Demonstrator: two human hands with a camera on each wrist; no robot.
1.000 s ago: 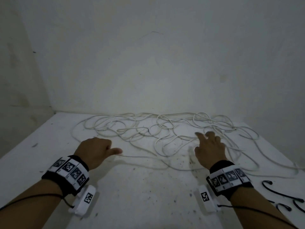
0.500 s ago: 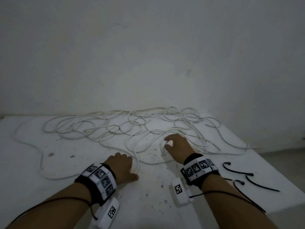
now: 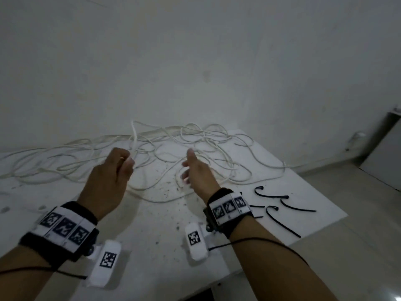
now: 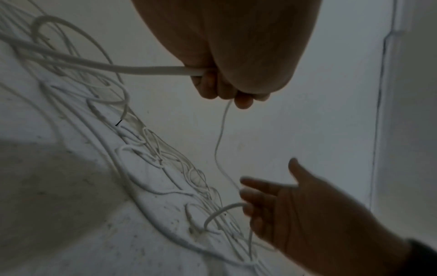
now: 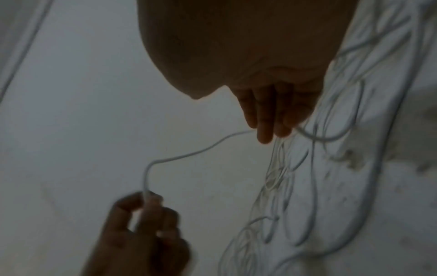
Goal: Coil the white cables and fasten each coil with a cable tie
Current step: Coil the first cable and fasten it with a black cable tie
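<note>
Left hand (image 3: pixel 108 177) raised, clenched round a cable (image 3: pixel 133 135) strand that rises toward 12 o'clock. Right hand (image 3: pixel 198 173) released, fingers straight, strands across them. Remaining cable tangled on the table (image 3: pixel 152 224) from 9 to 2 o'clock. Black ties (image 3: pixel 282 205) at 3 o'clock of the right wrist.

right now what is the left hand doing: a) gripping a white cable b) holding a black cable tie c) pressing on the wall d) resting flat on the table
a: the left hand is lifted with its fingers curled round a strand of the white cable, while the black cable ties lie untouched on the table.
</note>
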